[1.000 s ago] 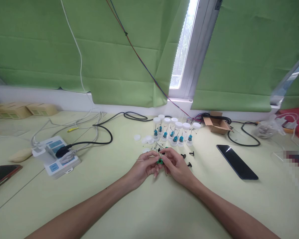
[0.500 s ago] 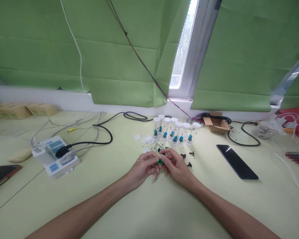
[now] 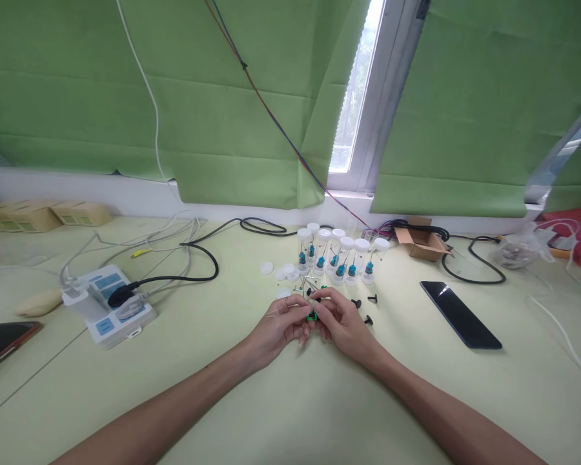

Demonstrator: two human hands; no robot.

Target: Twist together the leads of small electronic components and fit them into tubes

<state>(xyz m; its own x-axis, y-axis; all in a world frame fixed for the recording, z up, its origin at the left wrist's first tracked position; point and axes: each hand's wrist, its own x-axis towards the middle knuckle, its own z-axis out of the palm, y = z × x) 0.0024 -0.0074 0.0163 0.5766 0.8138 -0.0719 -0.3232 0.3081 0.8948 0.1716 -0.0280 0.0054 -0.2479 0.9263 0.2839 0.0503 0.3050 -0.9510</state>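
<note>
Between both sets of fingertips is a small green and black part (image 3: 312,316), too small to name more exactly. My left hand (image 3: 281,323) is closed on its left side, and my right hand (image 3: 341,323) pinches it from the right. A thin, pale rod or wire sticks out to the left by my left hand. Just beyond the fingers lie several thin metal pins (image 3: 310,281) and small black and green pieces. To the right of my right hand are several black T-shaped pieces (image 3: 368,320). Behind them stand clear tubes (image 3: 339,272) with white caps and blue parts inside.
White discs (image 3: 266,267) lie left of the tubes. A dark phone (image 3: 459,315) rests at the right, below an open cardboard box (image 3: 421,243). At the left is a power strip (image 3: 109,310) with plugs and cables. A black cable (image 3: 193,278) loops across the table's back.
Both hands stay in nearly the same place. The green and black part has turned slightly between the fingertips, and the thin rod by my left hand has shifted its angle.
</note>
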